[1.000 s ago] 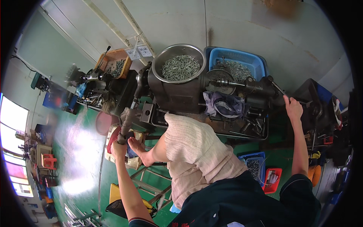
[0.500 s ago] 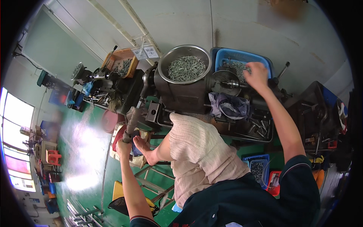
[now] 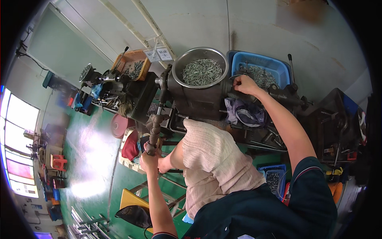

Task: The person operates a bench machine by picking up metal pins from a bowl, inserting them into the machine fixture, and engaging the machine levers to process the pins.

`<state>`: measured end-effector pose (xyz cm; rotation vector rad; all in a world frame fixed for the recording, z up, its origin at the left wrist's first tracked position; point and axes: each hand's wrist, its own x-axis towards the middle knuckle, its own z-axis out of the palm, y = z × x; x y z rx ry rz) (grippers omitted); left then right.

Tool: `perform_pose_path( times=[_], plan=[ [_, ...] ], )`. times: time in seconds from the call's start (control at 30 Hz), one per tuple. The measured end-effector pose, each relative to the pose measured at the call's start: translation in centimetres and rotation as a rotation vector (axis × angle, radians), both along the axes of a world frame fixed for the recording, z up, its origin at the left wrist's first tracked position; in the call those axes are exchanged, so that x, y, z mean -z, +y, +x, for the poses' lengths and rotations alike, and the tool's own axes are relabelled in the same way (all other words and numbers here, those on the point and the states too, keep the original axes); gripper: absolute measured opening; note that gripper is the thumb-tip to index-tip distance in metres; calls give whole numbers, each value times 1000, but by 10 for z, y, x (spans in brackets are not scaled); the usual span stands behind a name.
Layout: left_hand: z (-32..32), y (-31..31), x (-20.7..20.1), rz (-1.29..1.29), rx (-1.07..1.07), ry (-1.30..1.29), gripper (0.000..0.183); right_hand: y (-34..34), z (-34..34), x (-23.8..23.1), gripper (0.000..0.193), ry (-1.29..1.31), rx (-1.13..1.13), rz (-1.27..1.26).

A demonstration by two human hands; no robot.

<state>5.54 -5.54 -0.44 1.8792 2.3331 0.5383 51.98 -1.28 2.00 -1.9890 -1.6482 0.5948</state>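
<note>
Head view, landmark: we take the dark machine body (image 3: 199,101) at the middle of the bench as our reference for every place below.
Left hand: our left hand (image 3: 149,161) sits below and to the left of the machine, fingers clenched around the lower end of the long lever handle (image 3: 156,123).
Lever handle: it runs from our fist upward to the machine's left side, slightly tilted, its top meeting the machine near the bowl.
Right hand: our right hand (image 3: 244,84) is at the machine's upper right edge, fingers pinched together on something small at the spindle part (image 3: 238,75); we cannot tell what the fingertips hold.
Steel bowl (image 3: 201,71): it sits on top of the machine, filled with small metal pins.
Blue crate (image 3: 266,65): just right of the bowl, behind our right hand, also holding metal pieces.
Orange tray (image 3: 133,65): well to the left of the machine, holding dark small parts.
Cloth (image 3: 213,163): a pale woven cloth lies over our lap, below the machine.
Purple rag (image 3: 244,113): bunched at the machine's lower right.
</note>
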Motion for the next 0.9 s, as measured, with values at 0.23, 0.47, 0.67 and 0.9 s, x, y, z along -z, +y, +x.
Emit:
perform_pose_path(
  times=[0.23,0.47,0.67,0.9],
  plan=[
    [-4,-1,4,7,7,5,34,2,15,-40,20,-487,289,32],
    [-6,-3,4,-15,-19,-26,34,36,-57,-97,21,-706,74,485],
    [-3,-2,5,3,3,-32,34,64,-81,-91,14,-804,-51,157],
    [-6,-2,8,9,-17,-15,31,65,-77,-91,9,-554,-118,194]
  ],
)
